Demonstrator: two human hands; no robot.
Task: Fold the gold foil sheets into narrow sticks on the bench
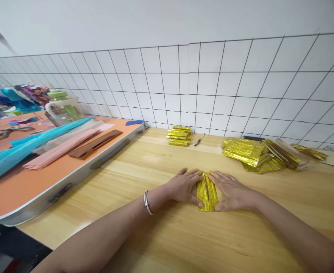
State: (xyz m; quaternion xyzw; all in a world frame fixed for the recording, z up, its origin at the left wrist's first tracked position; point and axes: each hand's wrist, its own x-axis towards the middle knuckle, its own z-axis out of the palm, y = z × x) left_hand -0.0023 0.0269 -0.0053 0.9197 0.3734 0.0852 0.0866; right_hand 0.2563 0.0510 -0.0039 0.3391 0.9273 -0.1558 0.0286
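Note:
A shiny gold foil sheet (207, 193) lies flat on the wooden table (155, 231), its two sides folded in so that they meet along a dark lengthwise seam. My left hand (185, 185) rests on its left edge, fingertips at the top and thumb near the bottom. On the opposite edge lies my right hand (231, 189), fingers stretched out and thumb at the lower right corner. Both hands have their fingers apart and press on the foil without gripping it. A silver bangle (147, 203) circles my left wrist.
Folded gold foil strips (179, 135) are stacked near the tiled wall (206, 85), with a pen (199, 140) beside them. More gold foil packets (245, 151) lie at the right. Leftward, an orange board (78, 170) carries brown strips (95, 144), pink and blue material, scissors (10, 132) and a jug (63, 108).

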